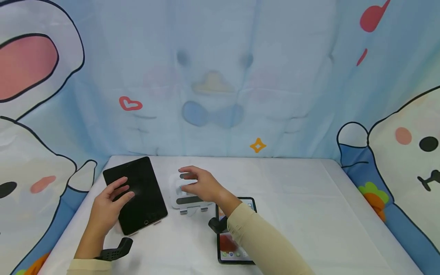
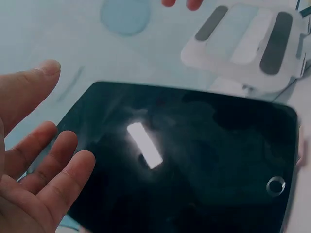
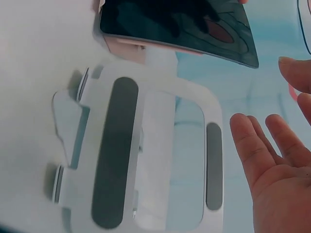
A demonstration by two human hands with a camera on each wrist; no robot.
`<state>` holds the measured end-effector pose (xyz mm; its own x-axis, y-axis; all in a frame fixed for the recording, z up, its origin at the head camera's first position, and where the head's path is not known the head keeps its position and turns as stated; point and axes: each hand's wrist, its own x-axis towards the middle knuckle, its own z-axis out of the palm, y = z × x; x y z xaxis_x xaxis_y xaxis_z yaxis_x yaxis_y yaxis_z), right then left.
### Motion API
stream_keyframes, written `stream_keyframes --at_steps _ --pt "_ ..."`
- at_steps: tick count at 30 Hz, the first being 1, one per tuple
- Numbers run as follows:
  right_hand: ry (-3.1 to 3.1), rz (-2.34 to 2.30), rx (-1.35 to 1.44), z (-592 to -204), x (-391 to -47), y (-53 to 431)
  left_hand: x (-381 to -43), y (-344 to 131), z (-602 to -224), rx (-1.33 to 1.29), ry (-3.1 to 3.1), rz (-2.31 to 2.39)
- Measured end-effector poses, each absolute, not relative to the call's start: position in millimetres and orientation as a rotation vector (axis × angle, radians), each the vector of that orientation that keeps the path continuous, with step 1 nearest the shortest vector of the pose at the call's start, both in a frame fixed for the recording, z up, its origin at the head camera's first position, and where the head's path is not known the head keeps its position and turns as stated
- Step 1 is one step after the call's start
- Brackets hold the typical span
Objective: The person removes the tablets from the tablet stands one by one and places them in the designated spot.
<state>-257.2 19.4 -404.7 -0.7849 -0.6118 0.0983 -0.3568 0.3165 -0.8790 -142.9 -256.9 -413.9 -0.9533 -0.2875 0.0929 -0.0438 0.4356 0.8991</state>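
Note:
A tablet [image 1: 137, 196] with a dark screen leans at the table's left, with pinkish support parts [image 3: 124, 48] showing beneath it in the right wrist view. Over its left side is my left hand [image 1: 109, 208], fingers loosely bent and thumb apart, gripping nothing; whether a fingertip touches the screen I cannot tell. A white tablet stand [image 1: 173, 191] with grey pads [image 3: 115, 155] and two small front hooks is to the tablet's right. Just above that stand, my right hand [image 1: 203, 185] hovers with thumb and fingers spread apart, holding nothing.
Beneath my right forearm lies a second tablet [image 1: 237, 258] with a lit screen and black frame, partly covered by the sleeve. A white cloth covers the table [image 1: 309, 214]. Behind it hangs a blue printed curtain [image 1: 292, 95].

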Motion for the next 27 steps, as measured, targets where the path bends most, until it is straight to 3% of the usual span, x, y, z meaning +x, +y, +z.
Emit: stream_keyframes --at_steps 27 --pt "2.226 -1.493 -0.847 -397 -272 -40 -147 -299 -427 0.547 -2.346 -1.631"
